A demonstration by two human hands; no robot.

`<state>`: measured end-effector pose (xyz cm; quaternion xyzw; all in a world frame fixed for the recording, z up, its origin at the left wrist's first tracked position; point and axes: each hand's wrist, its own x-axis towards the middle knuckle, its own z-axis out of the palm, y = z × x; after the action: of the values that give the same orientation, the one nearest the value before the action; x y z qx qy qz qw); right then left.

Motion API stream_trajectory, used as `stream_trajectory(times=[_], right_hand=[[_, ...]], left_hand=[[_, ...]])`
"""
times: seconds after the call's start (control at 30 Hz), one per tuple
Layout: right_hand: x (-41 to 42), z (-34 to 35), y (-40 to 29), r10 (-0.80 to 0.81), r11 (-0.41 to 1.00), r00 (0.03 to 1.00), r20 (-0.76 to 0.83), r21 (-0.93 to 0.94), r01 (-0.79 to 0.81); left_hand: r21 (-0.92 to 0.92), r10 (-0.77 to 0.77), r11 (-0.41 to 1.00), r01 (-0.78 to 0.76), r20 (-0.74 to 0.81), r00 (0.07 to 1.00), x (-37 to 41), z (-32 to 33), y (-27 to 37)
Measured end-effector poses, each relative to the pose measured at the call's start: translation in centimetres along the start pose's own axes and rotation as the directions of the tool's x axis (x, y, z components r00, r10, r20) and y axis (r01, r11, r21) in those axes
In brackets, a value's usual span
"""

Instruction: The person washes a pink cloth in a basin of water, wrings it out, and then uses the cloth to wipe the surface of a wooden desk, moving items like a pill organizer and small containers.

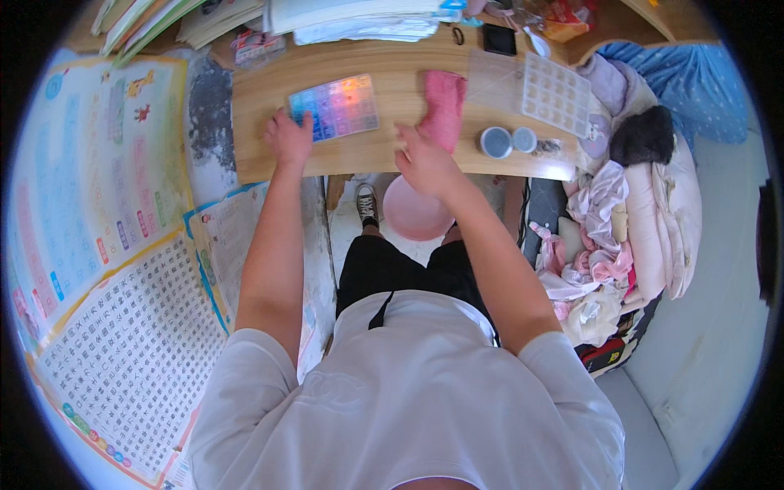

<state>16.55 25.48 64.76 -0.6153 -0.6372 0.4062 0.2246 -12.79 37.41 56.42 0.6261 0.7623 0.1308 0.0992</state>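
Observation:
On the wooden desk (pixel 257 92) lies a compartment box (pixel 343 107) filled with small items sorted by colour, blue through purple to orange. My left hand (pixel 290 138) rests at its left end, fingers spread, with the thumb at the box's edge. Over the desk's front part is my right hand (pixel 422 158), its fingers apart and nothing seen in them. Just beyond it lies a folded pink cloth (pixel 445 101). To the right stand two small round containers (pixel 496 142) with dark contents or tops, and a white tray with round wells (pixel 556 93).
Stacked papers (pixel 361 18) line the desk's back. A black square dish (pixel 500 40) and a white spoon (pixel 537 41) lie at the back right. Below the desk edge is a pink basin (pixel 416 211). Clothes and bedding (pixel 649 226) are piled at the right.

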Motion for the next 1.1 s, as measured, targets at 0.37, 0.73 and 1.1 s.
stream_trajectory(times=[0.37, 0.73, 1.1], right_hand=[[9.4, 9.7, -1.5, 0.443, 0.895, 0.883, -0.153, 0.021, -0.445], [3.1, -0.7, 0.9, 0.396, 0.482, 0.916, 0.063, 0.835, -0.265], [-3.8, -14.4, 7.7, 0.55, 0.685, 0.773, -0.316, 0.7, -0.201]], left_hand=[[-0.659, -0.178, 0.679, 0.322, 0.278, 0.944, -3.3, 1.9, -3.2], [-0.916, -0.062, 0.108, 0.388, 0.383, 0.922, -7.8, -3.0, 5.9], [-0.66, 0.34, -0.084, 0.747, 0.686, 0.643, -6.8, 0.1, 20.6]])
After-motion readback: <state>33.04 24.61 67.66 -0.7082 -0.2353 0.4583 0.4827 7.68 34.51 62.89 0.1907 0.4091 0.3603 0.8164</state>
